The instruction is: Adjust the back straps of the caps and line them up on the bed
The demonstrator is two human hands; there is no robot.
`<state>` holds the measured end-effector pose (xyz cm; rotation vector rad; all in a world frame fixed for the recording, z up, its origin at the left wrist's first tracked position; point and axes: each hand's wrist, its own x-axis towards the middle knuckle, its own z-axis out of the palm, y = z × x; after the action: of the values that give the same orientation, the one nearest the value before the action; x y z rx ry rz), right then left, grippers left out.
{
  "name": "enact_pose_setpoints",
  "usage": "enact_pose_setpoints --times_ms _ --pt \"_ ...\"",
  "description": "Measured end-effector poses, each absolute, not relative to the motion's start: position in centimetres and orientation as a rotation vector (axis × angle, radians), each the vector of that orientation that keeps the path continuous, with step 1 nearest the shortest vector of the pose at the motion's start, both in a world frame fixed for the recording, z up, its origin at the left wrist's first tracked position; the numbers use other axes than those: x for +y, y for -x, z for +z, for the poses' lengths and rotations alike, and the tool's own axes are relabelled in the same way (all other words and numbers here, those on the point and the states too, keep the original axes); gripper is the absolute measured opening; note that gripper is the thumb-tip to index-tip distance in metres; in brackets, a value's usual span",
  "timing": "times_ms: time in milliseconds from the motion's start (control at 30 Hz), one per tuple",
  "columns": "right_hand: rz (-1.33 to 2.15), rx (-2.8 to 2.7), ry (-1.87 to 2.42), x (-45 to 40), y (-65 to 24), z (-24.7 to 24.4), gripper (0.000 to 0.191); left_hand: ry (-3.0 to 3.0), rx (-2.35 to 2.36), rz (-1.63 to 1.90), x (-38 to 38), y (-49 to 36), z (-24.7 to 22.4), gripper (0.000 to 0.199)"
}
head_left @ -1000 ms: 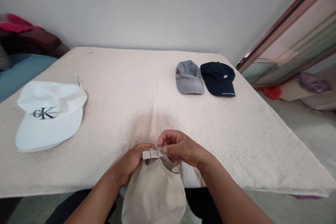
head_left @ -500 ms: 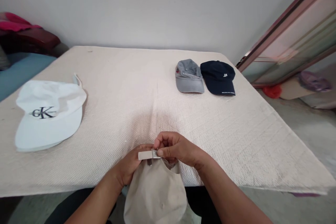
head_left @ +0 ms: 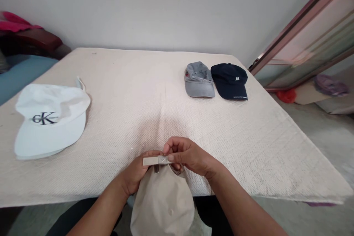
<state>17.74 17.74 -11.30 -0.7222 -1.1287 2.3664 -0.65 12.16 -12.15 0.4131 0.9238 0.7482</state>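
A beige cap (head_left: 164, 202) hangs at the table's front edge, its back strap (head_left: 151, 161) and metal buckle (head_left: 162, 159) facing up. My left hand (head_left: 135, 173) grips the cap's edge behind the left end of the strap, its fingers partly hidden. With thumb and fingers, my right hand (head_left: 190, 156) pinches the strap just right of the buckle. Part of the cap's opening shows below the right fingers.
On the cloth-covered table (head_left: 124, 81), a white cap (head_left: 52, 118) lies at the left. A grey cap (head_left: 199, 80) and a navy cap (head_left: 230, 81) sit side by side at the back right. A wall (head_left: 166, 7) rises behind.
The strap and buckle have shifted slightly left, and more of the strap shows between the buckle and my right thumb. The cap's body has tilted a little. Both hands keep their hold.
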Motion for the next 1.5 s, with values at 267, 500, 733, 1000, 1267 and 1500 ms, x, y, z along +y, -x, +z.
enact_pose_setpoints --times_ms 267,500,733,1000,1267,1500 --pt "2.308 -1.228 0.828 17.6 -17.7 -11.3 0.014 -0.463 0.959 0.780 12.4 0.5 -11.9 0.019" --pt "2.278 -1.299 0.929 17.8 -17.8 -11.4 0.015 -0.533 0.942 0.777 12.6 0.9 -11.7 0.017" --pt "2.266 -1.318 0.958 17.2 -17.1 -11.1 0.018 -0.527 0.885 0.770 12.0 1.5 -12.0 0.025" --pt "2.228 -1.333 0.849 16.5 -17.0 -9.5 0.018 -0.594 0.730 0.888 10.5 3.7 -11.3 0.015" --pt "2.351 -1.505 0.698 15.1 -15.8 -9.0 0.013 -0.645 0.705 0.902 9.0 5.4 -11.5 0.019" --pt "2.455 -1.053 0.701 14.5 -13.8 -9.6 0.016 -0.678 0.851 0.922 8.6 6.0 -12.1 0.022"
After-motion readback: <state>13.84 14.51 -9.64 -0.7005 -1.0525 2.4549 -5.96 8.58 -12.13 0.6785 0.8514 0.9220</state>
